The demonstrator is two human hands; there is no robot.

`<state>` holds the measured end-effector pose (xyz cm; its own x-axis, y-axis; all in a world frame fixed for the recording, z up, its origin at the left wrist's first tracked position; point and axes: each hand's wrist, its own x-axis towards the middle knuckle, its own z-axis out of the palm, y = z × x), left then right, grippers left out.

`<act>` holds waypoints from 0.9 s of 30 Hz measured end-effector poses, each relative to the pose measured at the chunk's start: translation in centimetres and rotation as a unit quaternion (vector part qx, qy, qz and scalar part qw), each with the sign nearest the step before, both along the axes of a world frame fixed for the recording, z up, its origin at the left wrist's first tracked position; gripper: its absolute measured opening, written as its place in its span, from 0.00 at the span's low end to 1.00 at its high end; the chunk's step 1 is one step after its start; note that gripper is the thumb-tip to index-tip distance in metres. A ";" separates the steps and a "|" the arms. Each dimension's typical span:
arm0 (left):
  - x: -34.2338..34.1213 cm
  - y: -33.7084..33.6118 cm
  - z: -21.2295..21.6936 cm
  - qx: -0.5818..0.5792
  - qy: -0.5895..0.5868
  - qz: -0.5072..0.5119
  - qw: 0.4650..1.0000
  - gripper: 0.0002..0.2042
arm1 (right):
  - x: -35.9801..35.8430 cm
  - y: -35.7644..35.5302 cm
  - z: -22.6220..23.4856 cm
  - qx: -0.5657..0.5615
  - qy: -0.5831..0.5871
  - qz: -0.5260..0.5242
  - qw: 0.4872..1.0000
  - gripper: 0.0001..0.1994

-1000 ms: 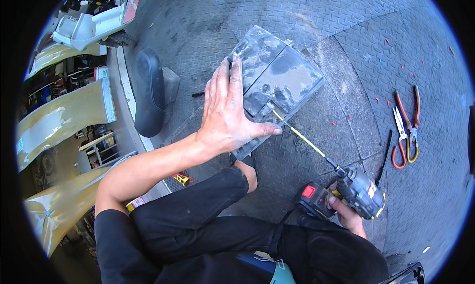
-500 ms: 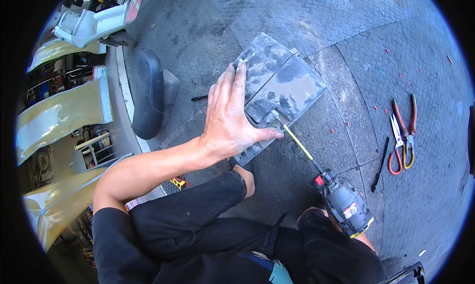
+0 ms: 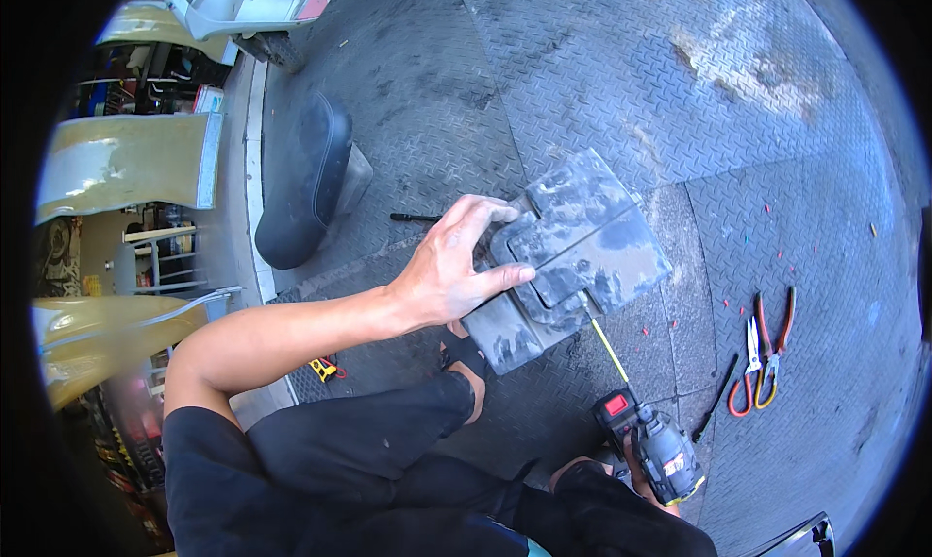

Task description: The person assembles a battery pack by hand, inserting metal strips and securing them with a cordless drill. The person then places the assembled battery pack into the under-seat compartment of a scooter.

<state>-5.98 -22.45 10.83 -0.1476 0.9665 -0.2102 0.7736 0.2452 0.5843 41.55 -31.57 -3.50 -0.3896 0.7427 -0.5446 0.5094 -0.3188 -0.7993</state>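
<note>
A dusty black plastic box [image 3: 621, 256] with a stepped, moulded top is tilted in front of me, over the dark floor. My left hand [image 3: 451, 261] is closed on its near left part, thumb on top and fingers round the raised section. In my right hand [image 3: 637, 468], mostly hidden behind the tool, is a black cordless impact driver [image 3: 666, 457] with a red block at its base. Its long yellow bit [image 3: 610, 351] points up to a small notch in the box's near right edge. Whether the tip touches a screw cannot be seen.
Red-handled pliers [image 3: 774, 348], scissors [image 3: 748, 372] and a thin black rod [image 3: 716, 397] lie to the right, near small red bits. A black seat [image 3: 309, 183] rests on the left; another black rod [image 3: 413, 217] lies beyond my left hand. Shelving with yellowish panels [image 3: 131, 164] lines the left.
The box has turned and tilted. My left hand has gone from spread across its top to gripping its left part. The driver has rotated and sits nearer to me, its bit now at the edge.
</note>
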 end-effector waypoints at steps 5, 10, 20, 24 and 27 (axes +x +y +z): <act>-0.5 1.2 0.2 -0.043 0.057 -0.020 0.997 0.22 | -1.5 2.5 0.0 -0.097 0.056 -0.072 0.991 0.14; -2.1 0.4 0.0 0.012 -0.037 -0.049 0.998 0.21 | -2.6 4.4 0.7 -0.151 0.071 -0.128 0.978 0.14; -6.3 -0.5 -6.9 0.222 -0.296 -0.119 0.921 0.31 | -6.0 6.6 6.0 -0.201 0.000 -0.196 0.960 0.15; -6.6 -0.4 -9.4 0.249 -0.371 -0.098 0.889 0.30 | -7.3 6.3 8.6 -0.221 -0.029 -0.223 0.949 0.15; -6.5 -0.5 -10.4 0.259 -0.393 -0.097 0.877 0.28 | -8.4 6.2 10.2 -0.232 -0.044 -0.241 0.941 0.15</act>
<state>-12.52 -22.93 0.44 0.0234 0.9531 0.3019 0.0802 -0.3028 0.9497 33.10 -25.42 6.71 -0.0065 0.4952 -0.8687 0.2737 -0.8347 -0.4779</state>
